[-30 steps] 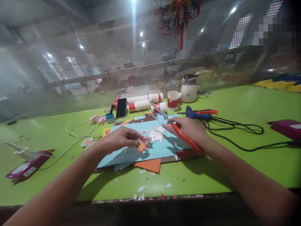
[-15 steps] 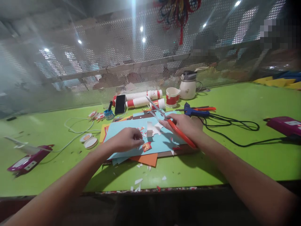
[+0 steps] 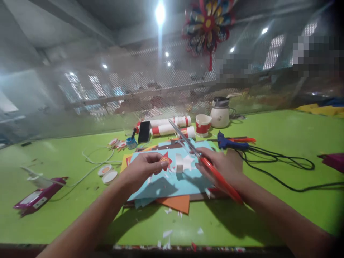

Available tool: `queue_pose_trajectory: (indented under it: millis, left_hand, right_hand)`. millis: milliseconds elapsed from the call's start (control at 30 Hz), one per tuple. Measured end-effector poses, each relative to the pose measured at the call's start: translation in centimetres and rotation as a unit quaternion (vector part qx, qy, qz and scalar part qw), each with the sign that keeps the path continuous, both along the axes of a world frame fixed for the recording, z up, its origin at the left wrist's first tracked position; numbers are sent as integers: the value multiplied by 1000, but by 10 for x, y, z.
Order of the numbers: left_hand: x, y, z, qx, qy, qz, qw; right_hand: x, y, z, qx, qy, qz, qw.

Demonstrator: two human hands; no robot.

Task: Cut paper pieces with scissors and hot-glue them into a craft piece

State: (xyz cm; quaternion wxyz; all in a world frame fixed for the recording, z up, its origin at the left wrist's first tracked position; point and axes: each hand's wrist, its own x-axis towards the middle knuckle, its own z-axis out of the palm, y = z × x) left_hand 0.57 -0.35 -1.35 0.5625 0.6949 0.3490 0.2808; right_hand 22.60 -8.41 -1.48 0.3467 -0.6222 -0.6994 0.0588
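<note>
Between the thumb and fingers of my left hand (image 3: 145, 165) is a red paper star (image 3: 166, 161) with a round gold print. My right hand (image 3: 217, 163) is closed on red-handled scissors (image 3: 215, 175), whose blades point up and away to the left, slightly parted. Under both hands lies a light blue paper sheet (image 3: 158, 186) on a stack of coloured sheets. A white paper star (image 3: 189, 162) and a small curled white strip (image 3: 179, 165) rest on the blue sheet between my hands, with small scraps around them.
Behind the sheets are a blue jar (image 3: 131, 143), a phone (image 3: 144, 132), red-and-white paper cups (image 3: 202, 125), cup tubes (image 3: 166, 129) and a white bottle (image 3: 219, 114). A blue glue gun (image 3: 231, 143) trails a black cord. Purple power strips (image 3: 40, 195) sit at both sides. Paper scraps dot the front edge.
My left hand has picked up the red star from the blue sheet and raised it. The scissors stay in my right hand. The camera has tilted upward.
</note>
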Motion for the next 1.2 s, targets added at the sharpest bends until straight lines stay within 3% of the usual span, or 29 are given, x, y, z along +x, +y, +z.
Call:
queue_pose_trajectory:
  millis: [67,200,500,700,1200]
  left_hand:
    - [-3,2,9,-14,-69,11,997]
    - [-3,3,11,-6,-148,29,989]
    - [-5,1,1,48,-138,16,989]
    - [-2,-4,3,53,-129,27,990]
    - [-4,-1,-2,33,-133,12,990]
  right_hand:
    - [-3,-5,0,18,-3,51,999]
    - [-7,-13,2,-43,27,88,995]
    - [-12,-21,5,-115,72,206,969]
    - [-15,-19,1,-99,105,219,965]
    - [-16,-17,1,-115,71,192,972]
